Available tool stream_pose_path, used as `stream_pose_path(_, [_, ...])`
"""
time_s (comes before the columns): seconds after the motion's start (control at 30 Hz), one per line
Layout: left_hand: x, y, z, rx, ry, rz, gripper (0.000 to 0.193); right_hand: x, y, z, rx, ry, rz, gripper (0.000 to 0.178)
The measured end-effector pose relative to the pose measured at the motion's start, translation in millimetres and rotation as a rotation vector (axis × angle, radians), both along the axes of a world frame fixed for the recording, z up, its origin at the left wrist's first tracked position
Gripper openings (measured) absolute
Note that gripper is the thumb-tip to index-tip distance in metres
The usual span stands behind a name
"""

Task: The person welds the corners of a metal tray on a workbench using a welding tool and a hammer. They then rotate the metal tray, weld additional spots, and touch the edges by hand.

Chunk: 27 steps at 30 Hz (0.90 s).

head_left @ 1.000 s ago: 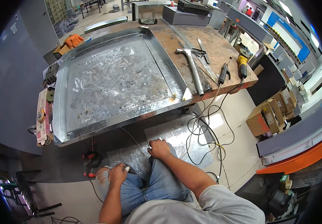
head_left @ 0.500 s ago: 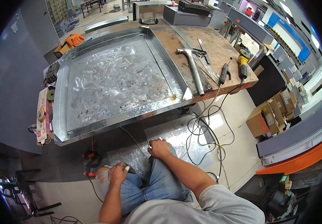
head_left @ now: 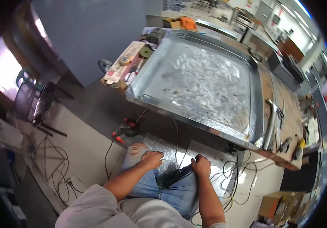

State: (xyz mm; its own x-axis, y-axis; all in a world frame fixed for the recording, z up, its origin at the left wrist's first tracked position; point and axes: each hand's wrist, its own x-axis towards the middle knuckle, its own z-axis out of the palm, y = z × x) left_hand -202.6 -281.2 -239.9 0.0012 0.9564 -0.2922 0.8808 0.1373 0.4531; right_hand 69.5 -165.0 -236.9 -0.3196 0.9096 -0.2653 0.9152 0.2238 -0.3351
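My left hand (head_left: 152, 159) rests by my left knee, its fingers curled. Something small and white shows at its thumb side; what it may hold is hidden. Over my right thigh, my right hand (head_left: 201, 166) is closed at the upper end of a dark, limp piece of cloth (head_left: 173, 178), which runs down into my lap. In front of my knees, a large shallow sheet-metal tray (head_left: 167, 111) with raised sides lies on the workbench. Neither hand touches it. Its flat inside is scuffed and spotted.
A hammer (head_left: 271, 125) lies right of the tray, near a yellow grinder (head_left: 299, 148). Cables (head_left: 231, 176) loop over the floor at right. A red-and-black tool (head_left: 127, 129) sits under the bench. A black chair (head_left: 44, 102) stands left, and cardboard boxes (head_left: 277, 205) at lower right.
My view has swung left, so the bench and tray appear farther right. My left hand has turned inward, and the dark cloth now stretches from my lap to my right hand.
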Motion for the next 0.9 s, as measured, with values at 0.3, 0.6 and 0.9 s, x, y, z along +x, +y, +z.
stream_pose_path(0.3, [-5.4,-11.3,13.6,0.021,-0.024,0.04,0.032,-2.1,-4.8,-10.0,0.078,0.079,0.021,0.034])
stream_pose_path(0.6, [39.2,-1.6,-36.7,-0.255,-0.109,-0.284,0.028,1.3,1.7,-22.0,0.086,-0.044,0.04,0.031])
stream_pose_path(0.9, [15.5,29.6,-59.1,-0.234,-0.499,-0.004,0.053,6.9,3.8,-32.1,0.064,0.042,0.064,0.026])
